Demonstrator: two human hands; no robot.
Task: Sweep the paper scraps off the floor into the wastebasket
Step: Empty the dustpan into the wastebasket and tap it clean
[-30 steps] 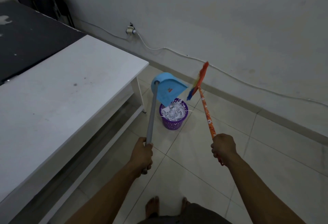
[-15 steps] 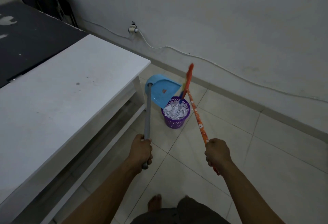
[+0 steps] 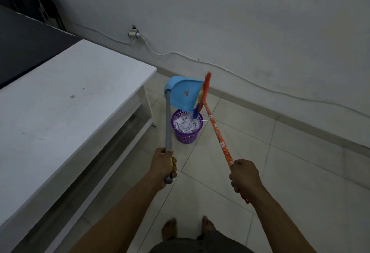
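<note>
– Beyond the left hand [image 3: 163, 164], out past its knuckles, what is that purple thing on the floor [image 3: 260, 152]?

– That is the wastebasket [image 3: 187, 134]. It stands upright on the tiles, ahead of both hands and between the two handles they hold. It is near the corner leg of the white bench [image 3: 60, 102], which runs along the left hand's outer side.

– Is anything in it?

– Yes, paper scraps [image 3: 185, 124], white and crumpled, heaped almost to the rim. A strip or two hangs over the edge on the right hand's side.

– And what are the hands doing?

– The left hand is curled tight round the grey dustpan handle [image 3: 168, 124], close to its near end. At the far end the blue dustpan [image 3: 181, 94] is raised and tilted over the wastebasket, its lowest corner just above the rim. The right hand [image 3: 243, 176] is a closed fist round the orange flowered broom handle [image 3: 218, 132], and a short end pokes out behind the wrist. The broom head [image 3: 204, 92], red with yellow and blue bristles, lies against the dustpan's open edge. Its blue tip reaches down to the scraps.
</note>
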